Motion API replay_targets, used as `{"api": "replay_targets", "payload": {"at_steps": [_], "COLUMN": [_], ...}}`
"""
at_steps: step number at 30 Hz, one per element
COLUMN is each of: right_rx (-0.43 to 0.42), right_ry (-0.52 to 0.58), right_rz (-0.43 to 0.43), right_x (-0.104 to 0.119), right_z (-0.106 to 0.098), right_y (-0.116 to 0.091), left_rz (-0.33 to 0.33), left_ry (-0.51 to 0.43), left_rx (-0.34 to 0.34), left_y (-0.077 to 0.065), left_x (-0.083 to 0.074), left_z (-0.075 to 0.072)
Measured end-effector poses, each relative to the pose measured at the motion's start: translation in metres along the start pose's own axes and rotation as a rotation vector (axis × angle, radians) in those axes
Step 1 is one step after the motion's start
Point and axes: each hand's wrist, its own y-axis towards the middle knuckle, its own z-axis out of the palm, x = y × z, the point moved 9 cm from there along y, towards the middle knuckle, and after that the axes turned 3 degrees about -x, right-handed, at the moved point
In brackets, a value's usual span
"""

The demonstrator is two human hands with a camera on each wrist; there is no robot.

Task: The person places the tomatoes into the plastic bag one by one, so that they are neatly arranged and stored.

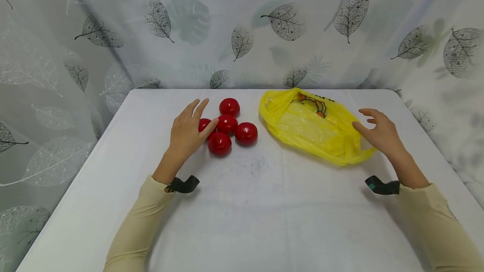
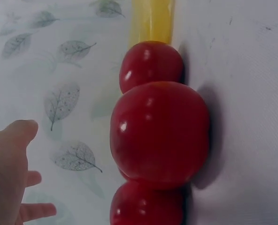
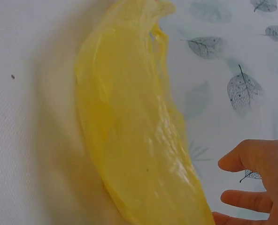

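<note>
ok so from my end I've got the left hand (image 1: 188, 131) over at nine o'clock on the head cam, fingers loosely spread and nothing in its grip; just off it toward three o'clock sit five glossy red fruits (image 1: 227, 124) bunched up on the white counter (image 1: 249, 217), one in the middle and the others around it, with the nine o'clock one partly hidden behind my thumb; my right hand (image 1: 383, 133) is out at three o'clock, thumb and fingers relaxed and apart, also holding nothing; the yellow plastic bag (image 1: 306, 131) lies crumpled on its nine o'clock side, with some orange and black print up around its one o'clock edge; the thumb and the bag's edge overlap on the head cam, but I honestly can't tell if they touch; there's a clear gap between bag and fruits; both arms come in from about seven and five o'clock in beige sleeves (image 1: 136, 226), and a leaf-print curtain (image 1: 264, 60) hangs across twelve o'clock
</note>
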Motion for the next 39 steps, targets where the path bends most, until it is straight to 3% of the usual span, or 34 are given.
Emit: {"api": "replay_targets", "payload": {"at_steps": [9,20,26,33,39], "right_rx": [0.008,0.077,0.086,0.088,0.067], "right_ry": [0.019,0.112,0.144,0.177,0.185], "right_rz": [0.072,0.185,0.183,0.241,0.233], "right_x": [-0.011,-0.030,-0.037,-0.047,-0.046], "right_z": [0.002,0.012,0.016,0.023,0.022], "right_y": [-0.002,-0.002,-0.002,-0.005,-0.004], "left_rz": [-0.021,-0.041,-0.052,-0.136,-0.153], "left_ry": [-0.026,-0.035,-0.041,-0.161,-0.264], "left_rx": [0.015,0.030,0.063,0.183,0.221], "left_y": [-0.006,-0.010,-0.010,-0.013,-0.015], "left_x": [0.012,0.026,0.033,0.044,0.046], "left_z": [0.003,0.013,0.020,0.035,0.043]}}
